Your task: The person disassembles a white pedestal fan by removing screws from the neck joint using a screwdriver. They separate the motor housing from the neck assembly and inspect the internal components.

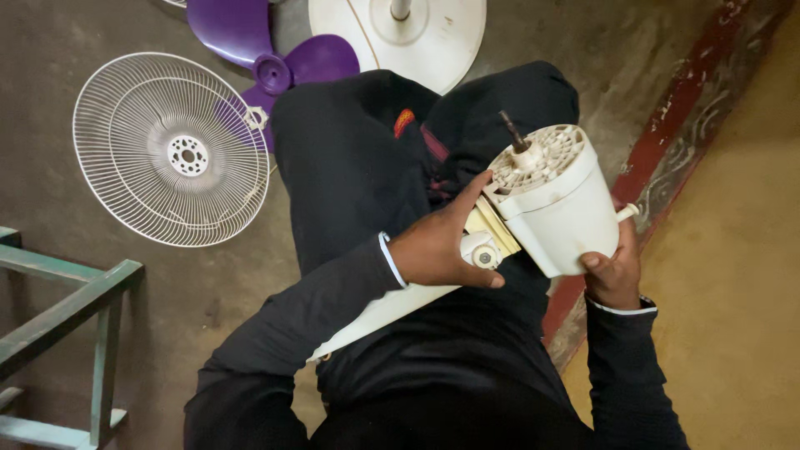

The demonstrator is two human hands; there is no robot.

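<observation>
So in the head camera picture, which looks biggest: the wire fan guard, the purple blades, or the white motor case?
1. Wire fan guard, plainly largest.
2. White motor case and purple blades: unsure. The case, held in both hands, is nearer the camera, and the blades are partly cut off and hidden.

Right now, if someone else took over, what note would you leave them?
Left hand: grip on the fan motor housing at its neck joint.
Right hand: holding the housing from beneath.
Motor shaft bare, pointing up.
Done: purple blade and white wire guard are off, lying on the floor beside the round base.
Left: housing not yet opened.
</observation>
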